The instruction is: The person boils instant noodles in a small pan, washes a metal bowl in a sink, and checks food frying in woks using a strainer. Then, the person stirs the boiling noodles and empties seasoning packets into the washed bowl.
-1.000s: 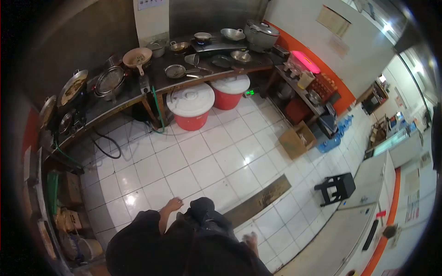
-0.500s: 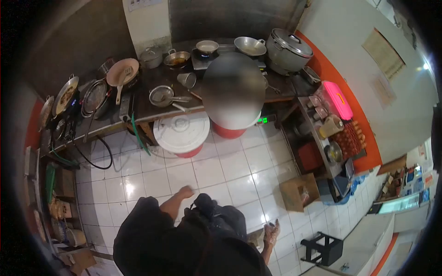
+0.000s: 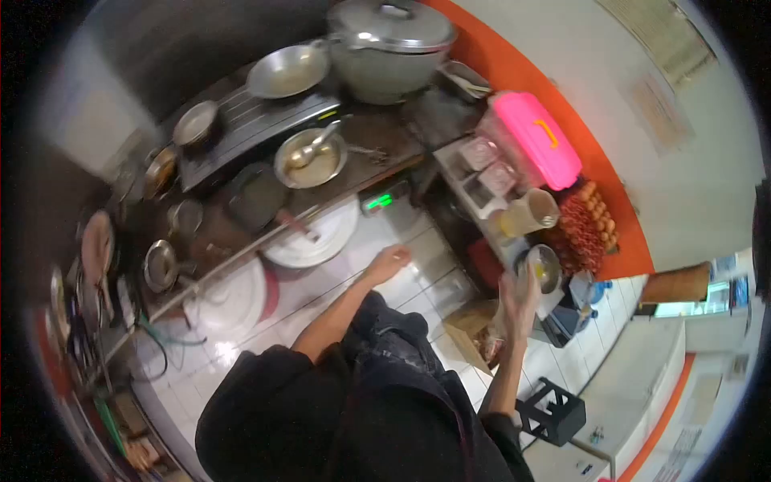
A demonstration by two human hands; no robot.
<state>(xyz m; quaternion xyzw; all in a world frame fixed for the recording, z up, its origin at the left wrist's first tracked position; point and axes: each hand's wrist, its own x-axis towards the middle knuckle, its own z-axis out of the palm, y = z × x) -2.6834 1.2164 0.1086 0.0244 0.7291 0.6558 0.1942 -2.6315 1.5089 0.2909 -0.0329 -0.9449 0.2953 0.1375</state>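
Note:
My right hand (image 3: pixel 520 304) reaches up beside the small metal bowl (image 3: pixel 551 283) on the right-hand counter, its fingers stretched out and slightly blurred. Something yellow lies in the bowl. Whether the fingertips touch the rim I cannot tell. My left hand (image 3: pixel 389 263) hangs over the tiled floor in front of me, fingers loosely curled, with nothing visible in it. Close to the bowl stand a pale cylindrical container (image 3: pixel 532 213) and trays of eggs (image 3: pixel 590 221).
A pink-lidded box (image 3: pixel 540 136) stands behind the container. The stove counter holds a large lidded pot (image 3: pixel 391 56), a wok (image 3: pixel 287 71) and a bowl with a ladle (image 3: pixel 312 163). White-lidded buckets (image 3: pixel 321 239) stand below. A cardboard box (image 3: pixel 466 331) and black stool (image 3: pixel 554 411) are on the floor.
My view has turned right and moved closer to the right-hand counter. My right hand has risen from low over the floor to beside the metal bowl. My left hand has swung forward.

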